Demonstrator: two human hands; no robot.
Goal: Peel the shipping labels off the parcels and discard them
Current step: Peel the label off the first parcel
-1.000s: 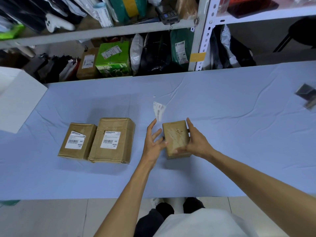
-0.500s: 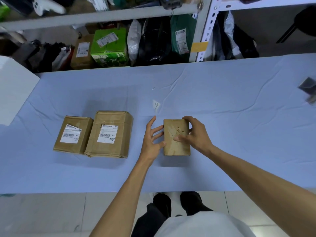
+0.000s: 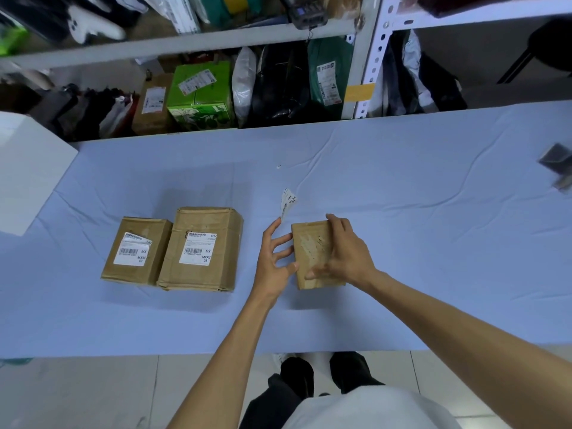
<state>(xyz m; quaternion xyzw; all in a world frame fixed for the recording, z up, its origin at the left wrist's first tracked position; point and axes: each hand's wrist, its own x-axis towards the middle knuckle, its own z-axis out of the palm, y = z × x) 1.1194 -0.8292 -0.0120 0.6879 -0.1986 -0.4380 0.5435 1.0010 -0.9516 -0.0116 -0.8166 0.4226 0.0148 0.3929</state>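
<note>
Head view: right hand [image 3: 346,258] grips the bare parcel [image 3: 312,253] to steady it; beside it, the left hand [image 3: 272,264], fingers spread, carries the peeled label [image 3: 288,202] on a fingertip.

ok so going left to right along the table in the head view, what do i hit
white box → small labelled parcel → bigger labelled parcel → left hand → bare parcel, gripped by the right hand → dark thing at the right edge
</note>
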